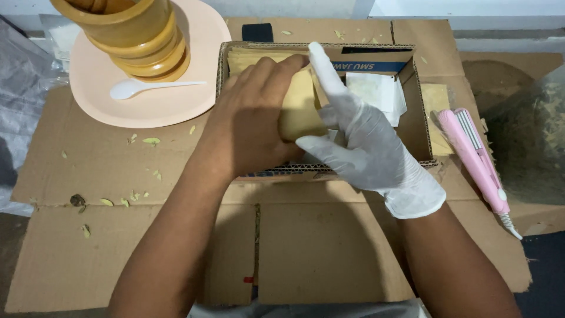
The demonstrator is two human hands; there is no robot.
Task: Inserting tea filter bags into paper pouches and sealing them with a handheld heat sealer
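Bare left hand (250, 121) grips the tan pouches (299, 112) standing in the cardboard box (421, 126); gloved right hand (359, 147) spreads wide alongside. Pouches lie straight ahead; left nearer.

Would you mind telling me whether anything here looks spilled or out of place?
Yes: dried leaf bits lie scattered over the cardboard left of the box, with a few beyond it. Only the right hand is gloved; the left hand is bare.

A pink plate (106, 100) is seen carrying a wooden mortar (138, 38) and a white plastic spoon (132, 88); a pink hair straightener (479, 162) is laid on flattened cardboard (318, 253).
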